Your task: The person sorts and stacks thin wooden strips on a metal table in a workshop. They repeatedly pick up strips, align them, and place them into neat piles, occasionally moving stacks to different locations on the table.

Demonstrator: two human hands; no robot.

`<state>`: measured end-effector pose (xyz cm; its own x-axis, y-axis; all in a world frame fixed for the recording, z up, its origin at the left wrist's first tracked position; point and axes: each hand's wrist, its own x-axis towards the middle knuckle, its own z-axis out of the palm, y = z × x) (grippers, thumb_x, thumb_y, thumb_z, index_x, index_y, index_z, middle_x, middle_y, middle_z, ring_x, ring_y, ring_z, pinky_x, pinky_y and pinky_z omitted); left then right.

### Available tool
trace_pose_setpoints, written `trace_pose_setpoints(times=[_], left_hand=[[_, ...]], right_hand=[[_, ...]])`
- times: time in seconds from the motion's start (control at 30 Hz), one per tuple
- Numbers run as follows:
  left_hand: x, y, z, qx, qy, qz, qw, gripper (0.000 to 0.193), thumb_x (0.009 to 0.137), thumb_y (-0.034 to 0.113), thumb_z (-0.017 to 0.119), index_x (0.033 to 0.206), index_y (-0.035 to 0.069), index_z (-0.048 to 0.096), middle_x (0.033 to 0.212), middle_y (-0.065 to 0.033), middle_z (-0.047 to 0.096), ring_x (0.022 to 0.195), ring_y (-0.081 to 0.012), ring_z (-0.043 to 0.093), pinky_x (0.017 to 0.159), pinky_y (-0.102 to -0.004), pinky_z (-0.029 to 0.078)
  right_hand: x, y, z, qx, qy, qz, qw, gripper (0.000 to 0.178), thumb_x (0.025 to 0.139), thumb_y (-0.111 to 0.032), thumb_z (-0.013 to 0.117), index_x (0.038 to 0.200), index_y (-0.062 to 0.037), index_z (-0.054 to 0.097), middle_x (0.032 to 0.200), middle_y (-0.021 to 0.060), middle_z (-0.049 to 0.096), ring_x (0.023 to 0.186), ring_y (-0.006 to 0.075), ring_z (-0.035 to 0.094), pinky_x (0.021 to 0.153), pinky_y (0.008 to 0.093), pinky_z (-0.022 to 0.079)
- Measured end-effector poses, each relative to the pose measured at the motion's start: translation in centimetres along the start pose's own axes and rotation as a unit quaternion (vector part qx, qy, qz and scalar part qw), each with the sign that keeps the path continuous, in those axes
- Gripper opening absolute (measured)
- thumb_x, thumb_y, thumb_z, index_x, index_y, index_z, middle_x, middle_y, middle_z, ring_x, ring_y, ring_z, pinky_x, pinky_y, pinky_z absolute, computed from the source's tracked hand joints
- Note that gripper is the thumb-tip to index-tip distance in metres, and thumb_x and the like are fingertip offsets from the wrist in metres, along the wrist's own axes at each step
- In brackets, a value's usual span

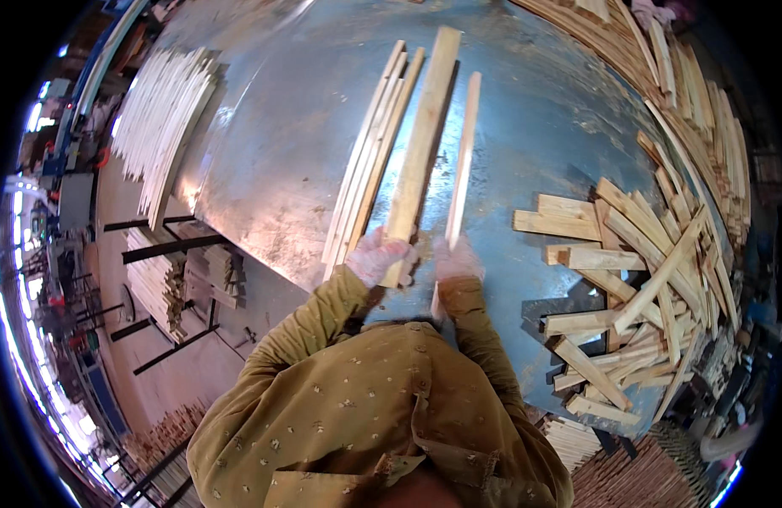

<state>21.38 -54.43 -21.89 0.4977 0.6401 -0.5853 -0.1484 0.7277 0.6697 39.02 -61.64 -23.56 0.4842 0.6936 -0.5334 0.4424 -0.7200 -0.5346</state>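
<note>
1. Gripping a wide board's (426, 127) near end above the metal table (276, 144), the left hand (378, 256) has its fingers clamped around it.
2. The right hand (457, 261) covers part of a narrow strip (465, 152) just right; its fingers are blurred, so I cannot tell if they close.
3. Left, the hand partly hides loose strips (370, 152).
4. Right, overlapping offcuts (666, 237) hide one another.

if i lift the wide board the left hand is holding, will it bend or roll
The wide board probably stays stiff, as it looks straight along its length. Its flat faces suggest sliding rather than rolling. Because the left hand holds it near one end, the far end may dip.
</note>
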Motion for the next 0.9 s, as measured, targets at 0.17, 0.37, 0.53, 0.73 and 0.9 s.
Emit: trace_pose_setpoints(times=[0.17,0.37,0.53,0.73,0.9], left_hand=[[-2.2,6.6,-5.1,0.031,0.037,0.029,0.998,0.034,0.093,0.017,0.067,0.123,0.002,0.062,0.097,-0.007,0.07,0.086,-0.0158,0.067,0.069,-0.0281,0.057],[-4.5,7.4,-6.2,-0.015,0.025,0.007,1.0,0.04,0.092,0.018,0.068,0.126,0.002,0.054,0.099,-0.0086,0.067,0.074,-0.0198,0.067,0.062,-0.0308,0.057],[-3.8,4.5,-5.2,0.026,-0.033,0.07,0.997,0.039,0.093,0.029,0.066,0.121,0.003,0.056,0.085,-0.006,0.064,0.069,-0.0165,0.061,0.064,-0.0266,0.052],[-1.0,6.0,-9.3,0.237,0.004,0.115,0.965,0.062,0.093,0.047,0.06,0.127,-0.005,0.05,0.093,-0.0093,0.062,0.087,-0.0144,0.058,0.073,-0.03,0.05],[0.9,16.0,-6.7,0.242,0.042,0.303,0.921,0.063,0.096,0.044,0.056,0.128,-0.011,0.049,0.102,-0.0079,0.063,0.09,-0.0163,0.059,0.083,-0.031,0.05]], right_hand=[[1.5,-10.0,2.4,-0.195,-0.167,-0.068,0.964,0.072,0.097,-0.06,0.034,0.142,-0.0049,0.036,0.119,0.0195,0.065,0.11,0.0365,0.064,0.096,0.0468,0.049],[2.6,-10.6,3.9,0.127,-0.175,-0.179,0.96,0.067,0.099,-0.049,0.044,0.147,-0.0027,0.036,0.137,0.0229,0.053,0.125,0.0364,0.055,0.101,0.0442,0.047],[1.0,-13.0,5.4,0.459,-0.192,-0.224,0.838,0.054,0.099,-0.032,0.057,0.137,0.0037,0.047,0.119,0.0112,0.061,0.105,0.0167,0.057,0.091,0.0293,0.048],[0.0,-12.2,3.9,0.477,-0.183,-0.133,0.849,0.051,0.098,-0.026,0.059,0.138,0.0035,0.047,0.123,0.0089,0.06,0.11,0.0171,0.056,0.098,0.0297,0.044],[-1.0,-10.9,2.8,0.495,-0.235,-0.207,0.811,0.055,0.098,-0.022,0.058,0.145,0.0016,0.042,0.129,0.0065,0.058,0.112,0.0155,0.055,0.098,0.0296,0.044]])
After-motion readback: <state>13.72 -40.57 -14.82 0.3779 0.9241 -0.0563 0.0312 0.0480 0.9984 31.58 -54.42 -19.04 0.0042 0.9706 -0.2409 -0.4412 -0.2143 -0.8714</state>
